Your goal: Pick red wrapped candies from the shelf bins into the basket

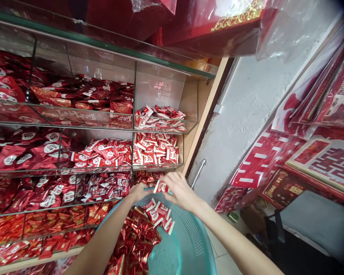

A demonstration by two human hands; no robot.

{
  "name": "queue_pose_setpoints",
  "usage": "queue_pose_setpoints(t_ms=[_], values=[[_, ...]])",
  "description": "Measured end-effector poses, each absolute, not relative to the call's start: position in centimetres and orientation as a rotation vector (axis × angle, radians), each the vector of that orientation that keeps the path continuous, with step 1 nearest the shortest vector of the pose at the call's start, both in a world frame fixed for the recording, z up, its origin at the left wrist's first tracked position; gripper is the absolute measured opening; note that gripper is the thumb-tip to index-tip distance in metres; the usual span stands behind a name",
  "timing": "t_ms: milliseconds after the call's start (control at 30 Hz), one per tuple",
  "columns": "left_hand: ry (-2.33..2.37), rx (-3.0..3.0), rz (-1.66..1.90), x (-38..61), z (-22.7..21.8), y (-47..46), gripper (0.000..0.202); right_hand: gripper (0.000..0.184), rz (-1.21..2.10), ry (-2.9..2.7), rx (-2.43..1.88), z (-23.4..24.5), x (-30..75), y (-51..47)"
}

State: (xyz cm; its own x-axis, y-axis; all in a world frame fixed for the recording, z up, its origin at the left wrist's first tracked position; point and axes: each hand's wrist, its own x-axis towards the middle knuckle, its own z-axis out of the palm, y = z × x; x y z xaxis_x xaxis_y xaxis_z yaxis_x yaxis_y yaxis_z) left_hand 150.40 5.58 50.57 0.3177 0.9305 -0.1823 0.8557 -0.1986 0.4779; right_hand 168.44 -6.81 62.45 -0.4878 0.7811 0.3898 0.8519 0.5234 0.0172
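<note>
My right hand (179, 191) is closed, its fingertips pinching a small red-and-white wrapped packet (161, 186) above the far side of a turquoise plastic basket (200, 233). On that basket's far rim, my left hand (138, 192) is closed, with its fingers partly hidden. Inside the basket lie several red-and-white packets (159, 214) like the held one. Larger shiny dark-red foil packets (139, 236) fill its left side. Beyond my hands, a shelf bin holds similar red-and-white packets (154, 149).
Glass-fronted shelves (60, 172) full of red packets stand ahead and left. A thick glass shelf edge (103, 49) carrying red boxes (212, 30) overhangs the top. On the right are a grey wall (246, 103), red decorations (260, 156) and a black-and-grey chair or bag (312, 221).
</note>
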Motion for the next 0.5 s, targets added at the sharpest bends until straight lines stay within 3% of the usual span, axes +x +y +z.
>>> queue_pose_setpoints(t_ms=[233, 500], values=[[1.552, 2.22, 0.217, 150.3, 50.2, 5.7, 0.049, 0.034, -0.141, -2.593, -1.408, 52.6, 166.3, -5.3], [1.576, 2.217, 0.178, 150.4, 50.8, 5.5, 0.045, 0.023, -0.265, -2.587, -1.36, 49.1, 165.0, -3.8]])
